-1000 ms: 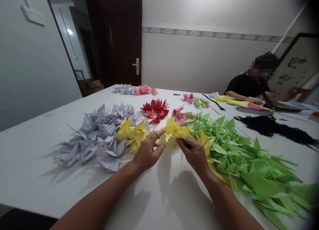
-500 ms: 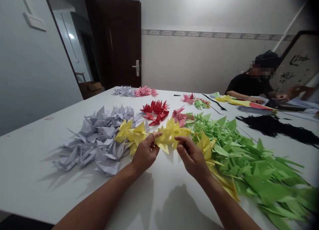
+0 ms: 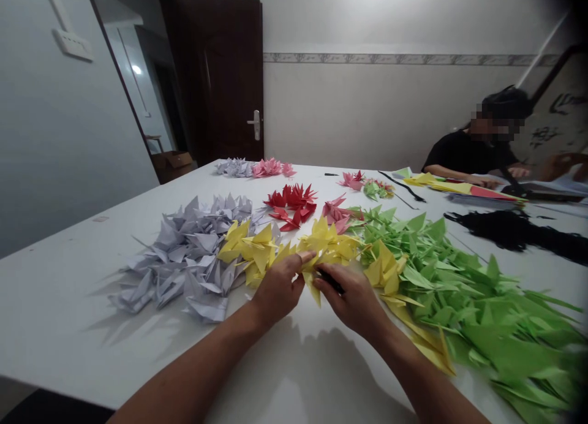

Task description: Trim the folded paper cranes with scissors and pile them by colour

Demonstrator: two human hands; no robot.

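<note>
Yellow folded-paper cranes (image 3: 328, 243) with pointed tips lie in a row across the middle of the white table. My left hand (image 3: 280, 283) pinches the near edge of a yellow paper crane between thumb and fingers. Close beside it, my right hand (image 3: 351, 295) is closed on a small black object (image 3: 331, 282), mostly hidden by the fingers, at the same yellow paper. A heap of pale lavender paper cranes (image 3: 193, 252) spreads left of my hands. On the right lies a big heap of green ones (image 3: 463, 295), with more yellow ones (image 3: 386, 268) along its near side.
Beyond my hands sit red cranes (image 3: 291, 203) and pink ones (image 3: 337, 212). Black cord (image 3: 509, 231) lies at the right. A person in black (image 3: 459, 154) sits at the far right, near coloured paper sheets (image 3: 463, 188). A dark door (image 3: 220, 75) stands behind the white table (image 3: 59, 314).
My hands have come closer together at the yellow crane. A black object now shows in my right hand, which has closed its fingers. The view has shifted slightly.
</note>
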